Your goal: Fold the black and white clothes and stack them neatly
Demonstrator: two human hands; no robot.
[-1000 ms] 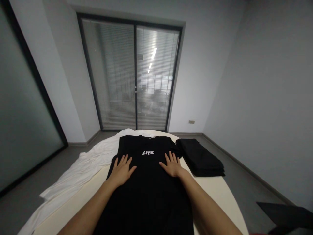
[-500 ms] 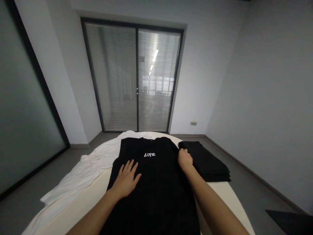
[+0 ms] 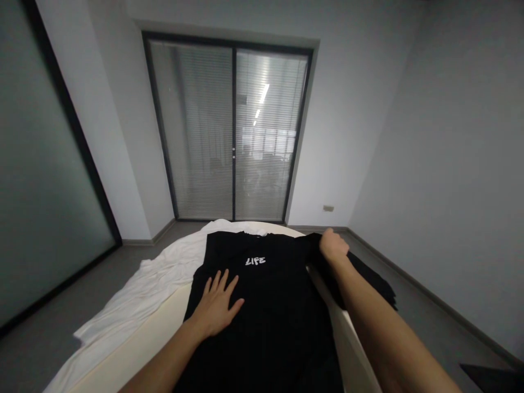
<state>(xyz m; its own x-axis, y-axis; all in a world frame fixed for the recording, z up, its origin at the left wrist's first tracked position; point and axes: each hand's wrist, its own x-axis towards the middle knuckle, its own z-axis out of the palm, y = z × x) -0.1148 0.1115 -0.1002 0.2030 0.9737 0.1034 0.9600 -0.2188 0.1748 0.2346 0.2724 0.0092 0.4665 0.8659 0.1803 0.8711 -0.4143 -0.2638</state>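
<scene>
A black T-shirt [image 3: 266, 316] with white lettering [image 3: 255, 261] on its chest lies spread out in front of me. Flat on the left part of its front rests my left hand [image 3: 216, 305], fingers spread. My right hand [image 3: 334, 246] is closed around the shirt's right sleeve [image 3: 311, 245] and holds it raised out to the side. Behind my right forearm, a stack of folded black clothes [image 3: 374, 279] is partly hidden. The lower end of the shirt runs out of view.
A white garment [image 3: 164, 284] lies crumpled along the left side of the cream-coloured table [image 3: 158, 327]. Beyond the table stands a glazed partition with blinds [image 3: 233, 131]. At the lower right edge a dark object [image 3: 493, 376] is partly visible.
My right hand has moved right and slightly up, drawing the sleeve outward over the folded stack. My left hand stays flat on the shirt. The whole view has shifted slightly.
</scene>
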